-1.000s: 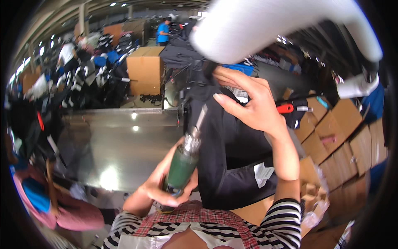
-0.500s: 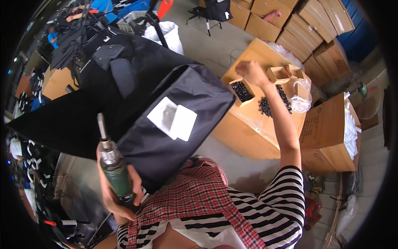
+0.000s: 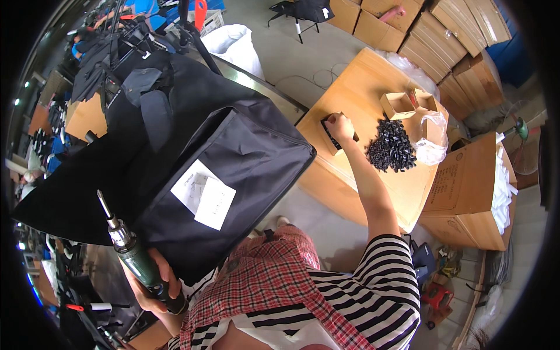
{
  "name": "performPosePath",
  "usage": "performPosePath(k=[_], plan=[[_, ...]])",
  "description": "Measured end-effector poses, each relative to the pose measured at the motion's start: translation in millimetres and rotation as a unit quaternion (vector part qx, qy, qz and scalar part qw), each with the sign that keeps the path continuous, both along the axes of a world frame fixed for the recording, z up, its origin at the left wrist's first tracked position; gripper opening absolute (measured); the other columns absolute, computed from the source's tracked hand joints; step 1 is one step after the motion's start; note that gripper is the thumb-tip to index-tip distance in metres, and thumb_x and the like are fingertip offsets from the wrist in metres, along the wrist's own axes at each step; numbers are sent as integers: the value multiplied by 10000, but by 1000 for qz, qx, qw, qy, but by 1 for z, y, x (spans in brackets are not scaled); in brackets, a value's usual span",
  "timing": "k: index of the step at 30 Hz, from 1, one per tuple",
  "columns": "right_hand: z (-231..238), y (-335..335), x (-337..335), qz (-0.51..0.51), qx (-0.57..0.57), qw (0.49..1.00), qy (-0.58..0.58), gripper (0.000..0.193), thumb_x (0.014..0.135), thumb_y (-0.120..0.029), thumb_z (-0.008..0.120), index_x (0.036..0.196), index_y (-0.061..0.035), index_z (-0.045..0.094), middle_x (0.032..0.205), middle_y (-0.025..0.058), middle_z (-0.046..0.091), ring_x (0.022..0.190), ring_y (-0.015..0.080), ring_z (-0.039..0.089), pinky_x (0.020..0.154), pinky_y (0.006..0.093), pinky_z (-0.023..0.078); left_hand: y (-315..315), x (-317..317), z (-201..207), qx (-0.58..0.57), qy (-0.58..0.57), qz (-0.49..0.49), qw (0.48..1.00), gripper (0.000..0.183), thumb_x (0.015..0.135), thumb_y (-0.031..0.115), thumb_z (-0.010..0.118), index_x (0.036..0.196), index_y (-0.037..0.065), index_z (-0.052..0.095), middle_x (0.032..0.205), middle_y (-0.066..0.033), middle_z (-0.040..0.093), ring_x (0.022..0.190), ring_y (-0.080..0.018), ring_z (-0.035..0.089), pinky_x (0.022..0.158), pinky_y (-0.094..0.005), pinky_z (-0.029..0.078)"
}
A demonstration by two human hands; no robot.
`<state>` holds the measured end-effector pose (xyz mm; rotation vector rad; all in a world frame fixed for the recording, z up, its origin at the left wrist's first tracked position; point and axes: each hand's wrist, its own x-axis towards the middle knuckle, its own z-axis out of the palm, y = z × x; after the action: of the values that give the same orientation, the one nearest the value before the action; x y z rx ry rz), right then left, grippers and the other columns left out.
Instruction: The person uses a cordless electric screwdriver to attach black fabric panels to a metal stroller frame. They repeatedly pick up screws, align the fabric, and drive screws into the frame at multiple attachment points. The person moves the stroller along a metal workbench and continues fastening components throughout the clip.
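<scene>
We see the green electric screwdriver [image 3: 135,256] gripped in the left hand [image 3: 153,286], whose fingers wrap its body while the bit points up and away from the person. It sits at the near left corner of the big black fabric bag [image 3: 233,169], just beside its edge. Two white paper sheets [image 3: 204,193] lie on the bag's side panel, to the right of the screwdriver. Beyond the bag's right edge stands the wooden tabletop [image 3: 350,87]. There the right hand [image 3: 340,126] reaches into a small open cardboard box [image 3: 335,137] with dark parts inside; its fingers curl downward, and we cannot tell whether they hold anything. Right of that box lies a heap of small black parts [image 3: 389,146], touching a clear plastic bag [image 3: 433,140]. Farther from the black bag, two open cardboard boxes [image 3: 398,105] stand on the tabletop.
</scene>
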<state>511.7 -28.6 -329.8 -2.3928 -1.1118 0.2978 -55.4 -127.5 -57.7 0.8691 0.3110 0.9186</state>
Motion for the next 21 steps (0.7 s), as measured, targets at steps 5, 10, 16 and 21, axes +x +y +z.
performPosePath(k=[5, 10, 16, 21], plan=[[-6, 3, -12, -40, 4, 999, 4, 168, 769, -203, 680, 900, -137, 762, 916, 121, 751, 885, 312, 722, 818, 412, 583, -1, 6, 6, -5, 11, 9, 1000, 636, 496, -89, 899, 965, -130, 471, 658, -203, 599, 581, -297, 685, 500, -369, 574], [-10, 1, -15, -56, 57, 997, 16, 131, 797, -199, 678, 871, -133, 763, 883, 117, 747, 830, 309, 722, 766, 422, 587, -10, 0, -8, -8, -10, 82, 997, 1425, 521, -113, 865, 1560, 157, -72, 813, -206, 545, 527, -293, 643, 429, -371, 530], [27, 1, -13, -13, 248, 969, -10, 153, 873, -137, 681, 941, -3, 708, 864, 152, 729, 784, 245, 718, 751, 349, 563, -8, 3, -3, 15, -17, 84, 996, 1431, 513, -102, 855, 1574, 181, -62, 804, -216, 551, 477, -279, 608, 384, -350, 508], [236, 10, -123, 343, 427, 796, 257, 33, 999, -41, 581, 1013, -41, 611, 830, -20, 620, 797, 85, 628, 719, 251, 512, -7, -4, 2, 25, 16, 18, 999, 1512, 473, -79, 900, 1602, 180, -72, 794, -195, 581, 511, -222, 605, 427, -301, 497]])
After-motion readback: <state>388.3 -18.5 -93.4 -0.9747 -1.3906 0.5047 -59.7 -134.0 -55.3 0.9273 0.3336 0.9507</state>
